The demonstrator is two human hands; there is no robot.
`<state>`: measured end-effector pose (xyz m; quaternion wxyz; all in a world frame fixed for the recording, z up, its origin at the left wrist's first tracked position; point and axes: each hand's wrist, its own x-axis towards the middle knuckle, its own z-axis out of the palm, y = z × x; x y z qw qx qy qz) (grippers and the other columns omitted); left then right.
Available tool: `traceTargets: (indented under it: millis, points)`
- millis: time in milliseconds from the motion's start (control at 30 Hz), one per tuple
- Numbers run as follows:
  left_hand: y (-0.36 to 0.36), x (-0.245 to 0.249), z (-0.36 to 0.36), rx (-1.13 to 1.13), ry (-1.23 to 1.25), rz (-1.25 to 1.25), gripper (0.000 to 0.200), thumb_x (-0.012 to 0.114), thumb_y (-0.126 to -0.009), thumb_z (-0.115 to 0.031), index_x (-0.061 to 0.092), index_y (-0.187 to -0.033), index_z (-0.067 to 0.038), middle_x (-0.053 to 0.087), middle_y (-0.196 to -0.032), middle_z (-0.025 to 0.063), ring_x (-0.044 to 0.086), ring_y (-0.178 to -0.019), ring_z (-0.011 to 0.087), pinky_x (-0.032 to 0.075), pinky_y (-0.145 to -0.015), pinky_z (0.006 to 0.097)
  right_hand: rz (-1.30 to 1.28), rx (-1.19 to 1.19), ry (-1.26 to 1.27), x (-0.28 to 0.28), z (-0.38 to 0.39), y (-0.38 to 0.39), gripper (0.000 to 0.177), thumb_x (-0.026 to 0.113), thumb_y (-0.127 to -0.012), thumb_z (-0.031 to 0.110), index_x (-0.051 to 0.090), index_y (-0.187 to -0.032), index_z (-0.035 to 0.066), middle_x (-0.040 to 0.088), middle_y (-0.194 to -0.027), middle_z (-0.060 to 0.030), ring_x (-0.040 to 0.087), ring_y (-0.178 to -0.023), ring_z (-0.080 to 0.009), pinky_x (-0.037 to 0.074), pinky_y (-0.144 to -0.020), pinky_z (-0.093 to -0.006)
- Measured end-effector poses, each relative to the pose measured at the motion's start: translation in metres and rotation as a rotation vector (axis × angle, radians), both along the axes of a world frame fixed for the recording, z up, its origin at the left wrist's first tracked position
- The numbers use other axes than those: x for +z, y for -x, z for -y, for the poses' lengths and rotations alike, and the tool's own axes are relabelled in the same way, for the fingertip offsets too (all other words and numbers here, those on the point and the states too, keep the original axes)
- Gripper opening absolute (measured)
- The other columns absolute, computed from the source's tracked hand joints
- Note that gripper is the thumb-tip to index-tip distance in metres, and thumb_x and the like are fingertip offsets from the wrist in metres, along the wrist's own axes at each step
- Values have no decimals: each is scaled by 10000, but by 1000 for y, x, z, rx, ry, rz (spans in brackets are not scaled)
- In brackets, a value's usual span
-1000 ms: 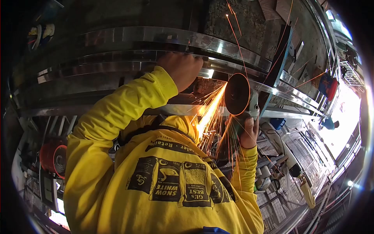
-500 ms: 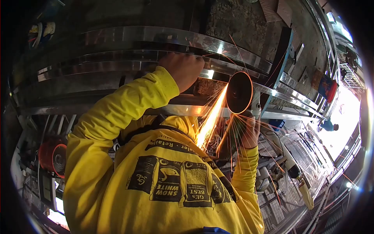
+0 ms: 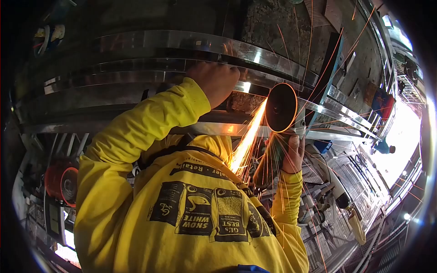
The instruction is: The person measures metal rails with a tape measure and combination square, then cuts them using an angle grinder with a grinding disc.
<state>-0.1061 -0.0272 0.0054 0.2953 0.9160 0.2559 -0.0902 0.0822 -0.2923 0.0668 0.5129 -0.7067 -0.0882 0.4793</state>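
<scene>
Several shiny metal bars (image 3: 257,56) run from ten o'clock to three. An angle grinder (image 3: 281,109) sits at two, sparks (image 3: 249,142) streaming toward seven. Well apart, the left hand (image 3: 213,83) lies curled on a bar at twelve, gripping or not I cannot tell; the right hand (image 3: 294,154) clamps the grinder at three.

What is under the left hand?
Shiny metal bars show on either side of the left hand. What lies directly beneath it is covered, so its contact can't be seen.
</scene>
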Motion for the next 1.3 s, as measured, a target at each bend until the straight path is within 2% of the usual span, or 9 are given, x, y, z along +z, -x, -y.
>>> traceTargets:
  millis: [133, 233, 300, 367, 700, 867, 1067, 1300]
  points:
    - [0, -1, 1, 12, -5, 25, 166, 605, -927, -175, 704, -980, -53, 766, -860, 114, 776, -814, 297, 627, -693, 442, 31, 48, -7, -11, 10, -6, 607, 626, -1040, 416, 420, -1469, 40, 668, -1225, -147, 709, -993, -260, 606, -829, -377]
    - [0, -2, 2, 10, -7, 3, 164, 609, -923, -177, 701, -981, -54, 765, -855, 114, 776, -825, 296, 624, -698, 443, 42, 65, -53, -10, 4, -1, 528, 563, -1071, 429, 480, -1395, 21, 708, -1113, -187, 741, -876, -293, 629, -730, -394]
    - [0, -3, 1, 4, 5, -1, 158, 606, -923, -171, 699, -975, -54, 765, -853, 114, 776, -826, 296, 623, -696, 444, -25, 60, -52, 1, -6, 2, 565, 604, -1048, 421, 432, -1425, 37, 677, -1162, -172, 726, -902, -276, 624, -752, -394]
    - [0, -3, 1, 5, 6, 3, 153, 604, -924, -166, 698, -969, -54, 765, -850, 115, 776, -822, 297, 623, -693, 443, -124, 40, -7, 9, -10, 1, 721, 707, -997, 396, 329, -1516, 69, 609, -1314, -122, 691, -1005, -225, 612, -831, -386]
    - [1, -2, 2, 30, -7, 43, 139, 606, -921, -152, 695, -956, -51, 763, -833, 129, 775, -787, 305, 628, -667, 427, 27, 96, 36, -1, 4, -7, 737, 690, -1007, 399, 309, -1545, 68, 625, -1280, -119, 683, -1012, -227, 609, -835, -380]
    - [1, -6, 3, 19, -36, 58, 127, 612, -915, -156, 692, -935, -60, 762, -819, 121, 774, -774, 294, 627, -657, 424, 5, 27, 8, 6, -6, 2, 724, 676, -1018, 387, 311, -1554, 65, 628, -1274, -123, 690, -1005, -226, 606, -833, -373]
    - [1, -6, 3, 38, -45, 68, 123, 616, -910, -160, 694, -895, -66, 760, -796, 125, 773, -744, 293, 625, -635, 414, -81, 69, -21, 6, -6, -1, 681, 659, -1028, 380, 327, -1532, 63, 639, -1246, -140, 712, -945, -242, 616, -804, -385]
    - [1, -7, 4, 56, -48, 98, 141, 609, -922, -165, 700, -875, -67, 760, -791, 133, 771, -729, 295, 626, -632, 414, -90, 62, -9, 6, -6, -1, 649, 633, -1042, 378, 329, -1531, 77, 642, -1240, -135, 711, -948, -243, 619, -801, -391]
